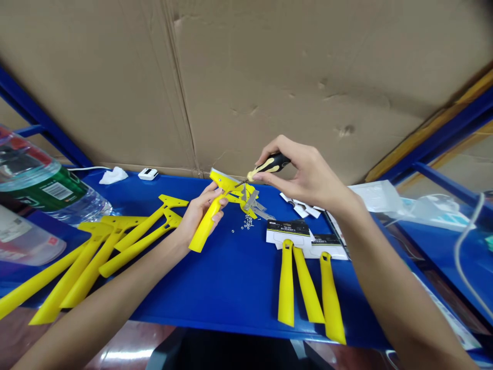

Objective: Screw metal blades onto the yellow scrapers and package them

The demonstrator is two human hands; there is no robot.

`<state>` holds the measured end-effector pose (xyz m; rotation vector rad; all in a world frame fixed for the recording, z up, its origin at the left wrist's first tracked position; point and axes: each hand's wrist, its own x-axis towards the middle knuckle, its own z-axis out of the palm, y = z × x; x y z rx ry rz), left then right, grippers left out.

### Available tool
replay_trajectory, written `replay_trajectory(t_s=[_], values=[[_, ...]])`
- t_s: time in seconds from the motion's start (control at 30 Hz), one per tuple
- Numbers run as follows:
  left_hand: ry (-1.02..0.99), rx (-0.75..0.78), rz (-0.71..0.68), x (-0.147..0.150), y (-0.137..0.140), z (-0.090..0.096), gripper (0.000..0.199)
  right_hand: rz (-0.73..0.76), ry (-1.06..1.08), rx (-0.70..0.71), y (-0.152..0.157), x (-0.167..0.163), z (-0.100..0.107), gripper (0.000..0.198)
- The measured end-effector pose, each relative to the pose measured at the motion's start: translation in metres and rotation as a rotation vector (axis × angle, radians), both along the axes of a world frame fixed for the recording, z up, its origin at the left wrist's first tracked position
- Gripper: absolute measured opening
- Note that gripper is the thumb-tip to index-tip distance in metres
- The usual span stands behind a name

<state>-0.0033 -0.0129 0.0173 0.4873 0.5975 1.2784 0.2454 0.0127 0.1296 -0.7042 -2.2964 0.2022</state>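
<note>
My left hand is closed round the handle of a yellow scraper, its head tilted up and away from me. In my right hand is a screwdriver with a black and cream handle, gripped between thumb and fingers. The screwdriver's shaft points down left at the scraper's head; whether its tip sits in a screw is too small to tell. Behind and below lie yellow head pieces and grey metal blades. Several small nuts or rings are scattered beside them on the blue table.
Several yellow scrapers lie at left, near a large water bottle and a plastic cup. On the right are yellow handles with black-and-white cards. A cardboard wall stands behind, with blue frame posts at the sides.
</note>
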Motion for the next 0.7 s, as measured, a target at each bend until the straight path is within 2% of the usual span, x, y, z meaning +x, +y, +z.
replay_trajectory(t_s=[0.13, 0.3, 0.43, 0.57, 0.7], values=[[0.006, -0.02, -0.001, 0.0, 0.001, -0.002, 0.043, 0.077, -0.014, -0.015, -0.002, 0.001, 0.003, 0.026], [0.002, 0.008, 0.013, -0.001, -0.001, 0.006, 0.048, 0.074, 0.019, -0.081, -0.001, 0.001, 0.003, 0.021], [-0.001, 0.024, 0.02, -0.001, -0.002, 0.01, 0.048, 0.051, 0.018, -0.021, 0.003, 0.0, 0.001, 0.021], [0.008, -0.004, 0.007, 0.0, -0.001, 0.004, 0.042, 0.044, -0.013, 0.031, 0.006, 0.001, -0.001, 0.021], [0.008, -0.006, -0.012, 0.0, 0.001, -0.003, 0.04, 0.034, -0.047, -0.015, 0.006, 0.002, -0.001, 0.014]])
